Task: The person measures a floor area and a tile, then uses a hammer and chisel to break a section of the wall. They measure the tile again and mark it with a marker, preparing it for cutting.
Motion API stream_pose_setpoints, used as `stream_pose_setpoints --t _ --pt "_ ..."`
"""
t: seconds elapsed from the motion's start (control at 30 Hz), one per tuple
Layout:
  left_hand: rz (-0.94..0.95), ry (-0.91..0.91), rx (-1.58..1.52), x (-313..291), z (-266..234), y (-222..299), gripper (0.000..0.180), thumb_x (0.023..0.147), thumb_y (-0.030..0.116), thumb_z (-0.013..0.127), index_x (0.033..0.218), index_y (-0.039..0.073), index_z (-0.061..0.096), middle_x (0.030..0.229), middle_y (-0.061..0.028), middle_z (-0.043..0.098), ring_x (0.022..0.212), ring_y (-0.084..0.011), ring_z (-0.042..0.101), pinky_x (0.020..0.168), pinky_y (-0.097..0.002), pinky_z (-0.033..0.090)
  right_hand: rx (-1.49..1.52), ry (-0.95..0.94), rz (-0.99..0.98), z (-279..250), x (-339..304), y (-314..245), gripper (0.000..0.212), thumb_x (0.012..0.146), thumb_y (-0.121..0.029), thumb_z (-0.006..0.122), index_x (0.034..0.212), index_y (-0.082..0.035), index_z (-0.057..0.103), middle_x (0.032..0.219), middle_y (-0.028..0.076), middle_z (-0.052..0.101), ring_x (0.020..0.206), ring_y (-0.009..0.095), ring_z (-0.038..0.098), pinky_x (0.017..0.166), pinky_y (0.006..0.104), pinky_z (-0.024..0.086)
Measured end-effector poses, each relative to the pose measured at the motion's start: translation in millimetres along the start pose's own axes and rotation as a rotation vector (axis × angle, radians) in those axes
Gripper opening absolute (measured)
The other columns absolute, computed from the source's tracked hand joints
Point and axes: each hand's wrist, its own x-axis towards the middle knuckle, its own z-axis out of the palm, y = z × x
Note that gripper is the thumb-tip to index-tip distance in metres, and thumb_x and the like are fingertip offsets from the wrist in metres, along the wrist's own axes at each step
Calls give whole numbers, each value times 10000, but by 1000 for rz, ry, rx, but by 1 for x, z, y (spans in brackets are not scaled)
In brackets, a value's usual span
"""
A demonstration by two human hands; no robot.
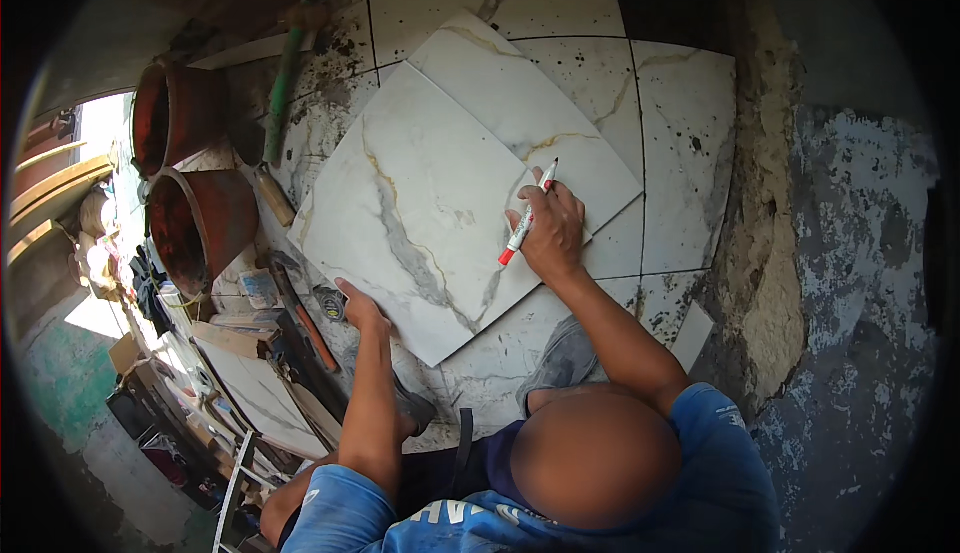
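A large white tile (430, 183) with grey and gold veins lies turned at an angle on top of another marbled tile (585, 148), which sticks out at its upper right. My right hand (555, 228) rests at the upper tile's right side and holds a white marker (515, 243). Its red cap sits on the lower end, and the dark tip points up over the lower tile. At the upper tile's lower-left edge, my left hand (363, 308) grips the rim; some of its fingers are hidden. A tape measure (330, 303) lies beside it.
Two reddish buckets (203, 228) lean at the left, near a green-handled tool (280, 103). A tool with an orange handle (312, 328) lies by my left arm. Dirt speckles the laid floor tiles (685, 133). A rough wall (850, 253) bounds the right side.
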Motion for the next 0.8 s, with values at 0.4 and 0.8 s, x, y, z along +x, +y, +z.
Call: stream_pose_setpoints --t 0.4,0.8 --pt "86 -109 -14 22 0 -13 1081 906 815 334 1383 -150 435 1457 -274 458 1276 -414 501 1029 -503 444 77 237 -14 -36 -83 31 496 755 -136 827 1135 -66 516 1320 246 584 1139 421 552 965 484 426" --pt "84 -73 46 14 1 0 1041 915 805 332 1391 -114 444 1419 -239 496 1244 -393 518 1015 -477 455 350 320 307 -4 -116 53 494 800 -83 822 1150 -34 478 1230 187 617 896 302 671 759 376 577"
